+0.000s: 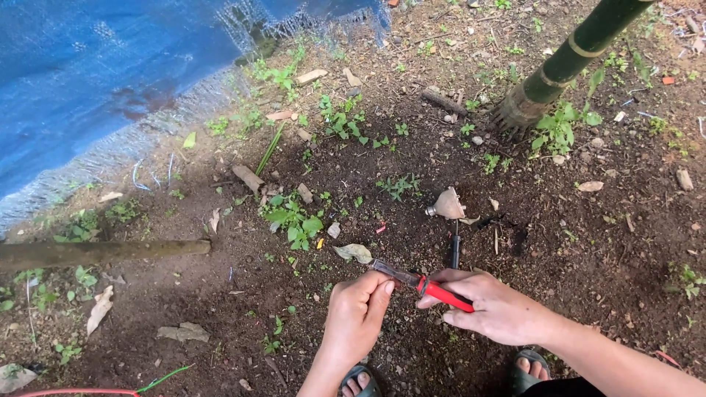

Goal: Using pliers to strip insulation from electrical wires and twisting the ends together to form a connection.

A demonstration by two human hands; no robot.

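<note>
**Two hands working pliers low over bare soil**

The person is crouching over the ground (559, 242), a patch of dark soil, both sandalled feet showing at the bottom edge of the view. The right hand (496, 309) is wrapping its fingers around the red handles of a pair of pliers (423, 283), squeezing them together so the grey metal nose is pointing left toward the other hand. The left hand (358, 312) is curling closed just beside that nose, its thumb and forefinger pinching at the tip, apparently steadying something small there; whatever it is holding is too small to make out. Holding the tool level and close to the body is keeping both wrists braced and the tip in clear sight.

Just beyond the hands, toward the middle of the patch, a thin dark rod (455, 250) is lying on the soil, and a pale, crumpled cone-shaped thing (447, 206) is sitting at its far end. They are lying within easy reach of the pliers.

A blue tarp (95, 81) with a frayed edge is covering the upper left corner. A green bamboo stalk (566, 59) is rising from the soil at the upper right, and a brown pole (95, 254) is lying along the left edge. Small weeds (294, 220) and dry leaves are scattering across the dirt, and a red cord (73, 392) is running along the bottom left corner.
</note>
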